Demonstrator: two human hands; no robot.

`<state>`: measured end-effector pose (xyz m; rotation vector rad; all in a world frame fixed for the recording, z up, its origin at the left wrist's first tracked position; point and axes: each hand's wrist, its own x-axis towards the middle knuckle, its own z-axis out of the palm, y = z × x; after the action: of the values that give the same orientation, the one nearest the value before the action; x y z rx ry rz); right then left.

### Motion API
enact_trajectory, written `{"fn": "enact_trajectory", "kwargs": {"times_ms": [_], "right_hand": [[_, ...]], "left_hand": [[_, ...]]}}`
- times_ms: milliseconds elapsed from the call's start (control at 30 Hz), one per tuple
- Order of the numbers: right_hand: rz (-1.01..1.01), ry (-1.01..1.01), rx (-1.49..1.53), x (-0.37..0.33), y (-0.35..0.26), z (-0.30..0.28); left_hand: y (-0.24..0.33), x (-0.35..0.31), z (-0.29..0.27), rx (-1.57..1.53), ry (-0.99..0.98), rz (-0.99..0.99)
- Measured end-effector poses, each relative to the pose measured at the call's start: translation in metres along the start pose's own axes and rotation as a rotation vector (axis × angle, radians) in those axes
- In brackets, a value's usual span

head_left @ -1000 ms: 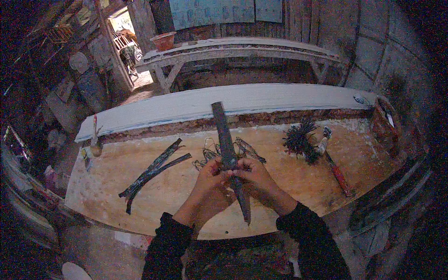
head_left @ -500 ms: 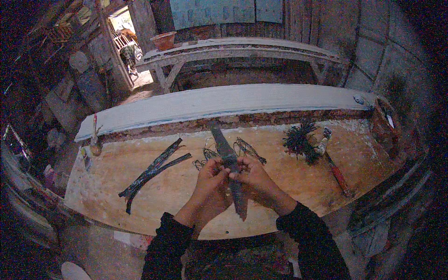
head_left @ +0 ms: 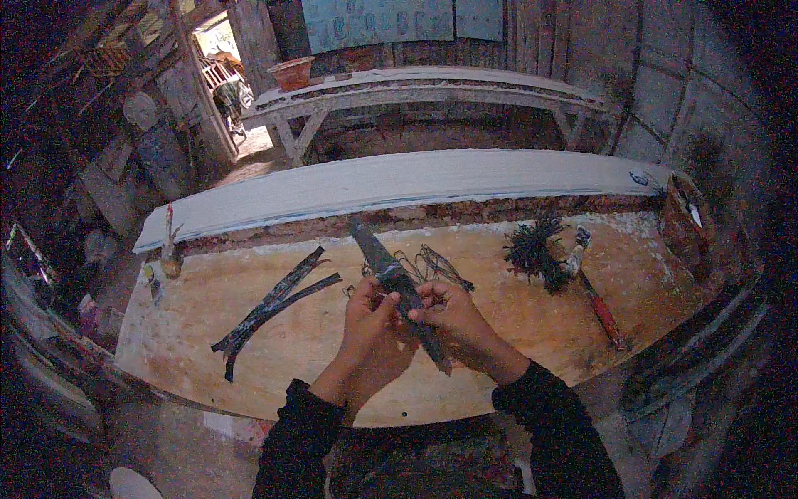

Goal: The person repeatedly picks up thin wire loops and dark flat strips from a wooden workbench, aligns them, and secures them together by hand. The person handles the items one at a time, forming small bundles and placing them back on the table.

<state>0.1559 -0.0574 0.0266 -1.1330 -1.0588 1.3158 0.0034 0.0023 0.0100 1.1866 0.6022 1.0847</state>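
Observation:
Over the middle of the plywood board, my left hand (head_left: 371, 320) and my right hand (head_left: 455, 312) pinch a long, flat dark strip (head_left: 378, 256) near its middle. The strip slants from upper left to lower right, and its lower end looks ragged. I cannot make out its material. Behind my fingers lie loose dark strands (head_left: 440, 264), partly hidden. Left of my hands rest two dark strips (head_left: 278, 301) on the board. Toward the right is a tufted bundle of dark strands (head_left: 534, 256), beside a tool with a red handle (head_left: 602, 313).
The plywood board (head_left: 208, 308) is the near work surface. Along its far edge runs a pale, layered stack of sheets (head_left: 399, 181). A brown container (head_left: 684, 218) stands at the right end, a slim-handled tool (head_left: 170, 249) at the left. Farther back is a bench (head_left: 432, 83) with a reddish basin (head_left: 291, 73).
The dark strip has turned, its far end swinging left and its near end right. Both hands still pinch it, with the left fingers shifted slightly. Other things have stayed put.

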Motion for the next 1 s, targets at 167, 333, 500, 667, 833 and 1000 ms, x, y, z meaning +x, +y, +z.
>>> {"fn": "enact_trajectory", "kwargs": {"times_ms": [167, 333, 500, 667, 833, 1000], "right_hand": [[0.128, -0.089, 0.149, -0.008, -0.011, 0.004], [0.084, -0.052, 0.078, -0.002, -0.001, -0.001], [0.008, 0.028, 0.013, 0.005, 0.009, -0.006], [0.027, -0.026, -0.026, 0.001, -0.001, -0.002], [0.175, -0.146, 0.146, -0.012, -0.015, 0.004], [0.282, -0.252, -0.025, -0.009, -0.014, 0.004]], "left_hand": [[0.004, 0.0, 0.0, -0.074, -0.033, -0.081], [0.019, -0.012, 0.016, -0.227, -0.065, -0.206], [0.015, -0.008, 0.008, -0.161, -0.112, -0.142], [0.001, 0.0, -0.004, -0.032, -0.157, -0.023], [0.034, -0.013, 0.021, -0.311, -0.032, -0.216], [0.039, -0.01, 0.018, -0.227, 0.091, -0.23]]}}
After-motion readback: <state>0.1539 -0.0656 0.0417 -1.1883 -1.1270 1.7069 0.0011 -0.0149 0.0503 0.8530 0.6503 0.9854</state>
